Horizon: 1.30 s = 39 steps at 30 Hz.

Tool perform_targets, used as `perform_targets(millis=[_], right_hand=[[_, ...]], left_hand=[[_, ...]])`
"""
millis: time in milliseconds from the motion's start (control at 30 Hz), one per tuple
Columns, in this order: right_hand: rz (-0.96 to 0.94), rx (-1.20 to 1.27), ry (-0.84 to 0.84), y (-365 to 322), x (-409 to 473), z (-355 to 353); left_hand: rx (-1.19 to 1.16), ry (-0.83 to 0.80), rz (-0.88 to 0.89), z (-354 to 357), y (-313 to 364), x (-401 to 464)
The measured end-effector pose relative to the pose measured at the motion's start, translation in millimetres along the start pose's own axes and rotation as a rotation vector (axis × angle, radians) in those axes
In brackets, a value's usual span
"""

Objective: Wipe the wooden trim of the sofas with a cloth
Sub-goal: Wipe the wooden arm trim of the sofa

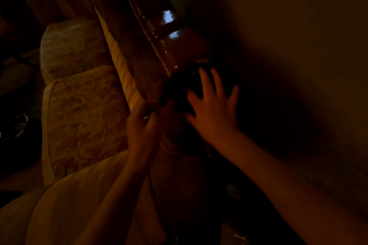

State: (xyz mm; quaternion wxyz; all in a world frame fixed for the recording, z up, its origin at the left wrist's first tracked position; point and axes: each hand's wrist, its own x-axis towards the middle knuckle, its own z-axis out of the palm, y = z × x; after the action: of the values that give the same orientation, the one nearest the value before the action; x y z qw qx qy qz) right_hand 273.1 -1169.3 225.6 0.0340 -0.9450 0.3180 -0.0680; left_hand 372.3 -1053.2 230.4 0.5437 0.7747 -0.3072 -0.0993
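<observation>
The room is very dim. Glossy dark wooden trim (pixel 175 45) runs along the top of the sofa back, from the upper middle down toward my hands. A dark cloth (pixel 179 87) lies over the trim just below its shiny part. My right hand (pixel 211 105) presses flat on the cloth with its fingers spread. My left hand (pixel 142 123) pinches the cloth's near-left edge with curled fingers. The trim under the cloth is hidden.
Patterned cream sofa cushions (pixel 79 105) fill the left. A bare wall (pixel 288 36) stands close on the right behind the sofa. A dark round object with a shiny rim (pixel 16 127) sits at the far left, low down.
</observation>
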Motion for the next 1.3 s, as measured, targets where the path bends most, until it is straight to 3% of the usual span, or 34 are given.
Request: perform_targets(millis=[133,367,467,567,767,933,1000,1100,1167,1233,1300], right_hand=[[0.249,0.045,-0.007,-14.9,67.3,-22.8],[0.417,0.141,0.371,-33.7,-24.9,35.8],[0.464,0.137,0.333,-34.1,-27.3,31.3],[0.399,0.047,0.182,-33.2,11.2,8.1],[-0.033,-0.29,-0.092,-38.4,112.5,-11.3],[-0.128,-0.25,0.04,-24.6,81.5,-2.2],[-0.046,-0.131,0.246,-9.7,29.5,12.8],[0.274,0.194,0.453,15.8,-37.9,50.4],[0.518,0.731,0.422,36.7,-59.7,71.0],[0.747,1.255,0.239,55.6,-65.7,89.2],[0.862,1.54,0.132,74.1,-72.9,115.2]], left_hand=[[0.041,-0.172,0.121,-5.1,0.8,0.8],[0.071,-0.476,0.256,-19.4,-23.8,-12.9],[0.158,-0.559,0.299,-12.1,-26.3,-14.7],[0.103,-0.503,0.292,-1.8,-17.6,-3.5],[0.022,-0.224,-0.067,15.9,-8.6,53.0],[-0.114,-0.173,-0.124,22.3,-6.8,59.0],[-0.137,-0.19,-0.055,33.2,-2.9,38.3],[-0.009,-0.162,0.099,57.9,-12.1,-6.6],[0.013,-0.141,0.126,78.1,-29.2,-38.3],[-0.016,-0.164,0.157,96.7,-55.6,-66.8],[-0.052,-0.204,0.207,111.5,-85.8,-90.9]])
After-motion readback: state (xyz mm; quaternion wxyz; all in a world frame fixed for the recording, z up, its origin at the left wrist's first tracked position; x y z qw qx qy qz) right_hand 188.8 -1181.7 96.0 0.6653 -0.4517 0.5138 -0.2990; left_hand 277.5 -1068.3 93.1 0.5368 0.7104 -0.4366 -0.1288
